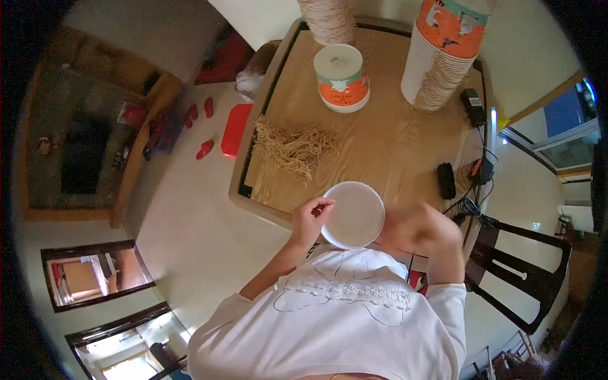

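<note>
L hand [308, 220] at L rim of white tub [354, 216], fingers curled narrow; can't tell if gripping. Tub's at near edge of table [389, 149]. R hand [423, 229] blurred, just R of tub, can't tell state. Twine heap [296, 149] nr L edge.

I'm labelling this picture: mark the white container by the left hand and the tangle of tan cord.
White container [354, 215]: head view, middle of its round face.
Tangle of tan cord [297, 147]: head view, middle of the strands.
</note>
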`<state>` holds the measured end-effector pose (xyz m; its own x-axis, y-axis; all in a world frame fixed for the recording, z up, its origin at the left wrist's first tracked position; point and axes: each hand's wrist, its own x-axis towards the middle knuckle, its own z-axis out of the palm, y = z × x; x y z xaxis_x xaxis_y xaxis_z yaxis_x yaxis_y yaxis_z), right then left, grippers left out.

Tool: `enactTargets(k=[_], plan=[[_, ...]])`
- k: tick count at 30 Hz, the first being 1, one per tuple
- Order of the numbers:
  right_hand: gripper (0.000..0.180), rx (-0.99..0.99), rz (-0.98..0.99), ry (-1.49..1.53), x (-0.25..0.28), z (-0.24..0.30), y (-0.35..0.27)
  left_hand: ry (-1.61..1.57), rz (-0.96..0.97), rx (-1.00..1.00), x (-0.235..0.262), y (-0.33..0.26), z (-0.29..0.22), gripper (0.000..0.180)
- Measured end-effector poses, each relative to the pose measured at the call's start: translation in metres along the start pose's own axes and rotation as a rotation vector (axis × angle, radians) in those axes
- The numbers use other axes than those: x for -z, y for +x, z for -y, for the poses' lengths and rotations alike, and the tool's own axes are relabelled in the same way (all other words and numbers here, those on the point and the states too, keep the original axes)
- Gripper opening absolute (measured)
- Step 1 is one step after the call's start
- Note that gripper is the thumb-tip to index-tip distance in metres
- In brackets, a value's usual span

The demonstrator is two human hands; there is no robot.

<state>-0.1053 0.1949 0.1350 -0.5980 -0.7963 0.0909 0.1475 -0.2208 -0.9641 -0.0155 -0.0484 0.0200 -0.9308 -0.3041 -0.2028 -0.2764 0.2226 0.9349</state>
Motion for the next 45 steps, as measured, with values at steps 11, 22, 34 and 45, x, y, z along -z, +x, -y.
enactTargets(k=[11,22,34,45], plan=[[0.035,-0.371,-0.168,-1.021,0.030,-0.144,0.062,-0.323,0.036,0.097,-0.001,0.014,0.007,0.024],[0.033,-0.544,-0.304,-1.007,-0.014,-0.141,0.013,-0.351,0.069,0.150,-0.014,0.011,0.014,0.009],[0.026,-0.221,-0.310,-0.517,-0.013,-0.139,0.044,-0.396,0.042,0.263,-0.024,0.016,0.010,0.005],[0.012,-0.176,-0.293,-0.672,-0.002,-0.139,0.022,-0.060,0.140,0.026,-0.037,0.011,0.003,0.008]])
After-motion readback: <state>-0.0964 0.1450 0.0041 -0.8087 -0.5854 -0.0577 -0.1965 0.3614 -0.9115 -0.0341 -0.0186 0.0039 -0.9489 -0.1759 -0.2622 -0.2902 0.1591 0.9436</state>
